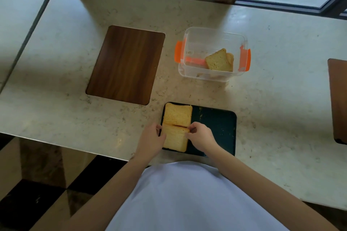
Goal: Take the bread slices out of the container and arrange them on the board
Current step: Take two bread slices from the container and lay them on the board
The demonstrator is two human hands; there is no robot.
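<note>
Holding the near bread slice [175, 139] from both sides, the left hand [151, 139] and the right hand [201, 137] meet over the dark board [216, 124]. The left hand's fingers [158, 127] are curled against the slice's left edge. The right hand's fingers [191, 129] pinch its far right corner, nearly closed on it. This slice lies flat on the left part of the board, at 6 o'clock from the far bread slice [177, 115]. The two slices touch along one edge, and the far one also lies flat, up in the board's far left corner. The right part of the board is bare, with some small crumbs on it.

The board sits on the pale stone tabletop [281, 108], close to its near edge, just in front of the person's white shirt [187, 199].

At 12 o'clock from the board, a little apart from it, stands the clear container [214, 43] with orange clips on its two ends. It has no lid on. Two more bread slices [218, 61] lean together inside it, at its right end, tilted and not flat.

At 9 o'clock from the container lies a brown wooden board [125, 64], flat on the tabletop with nothing on it. Another brown thing [338, 99] shows at the right edge of the view, cut off
</note>
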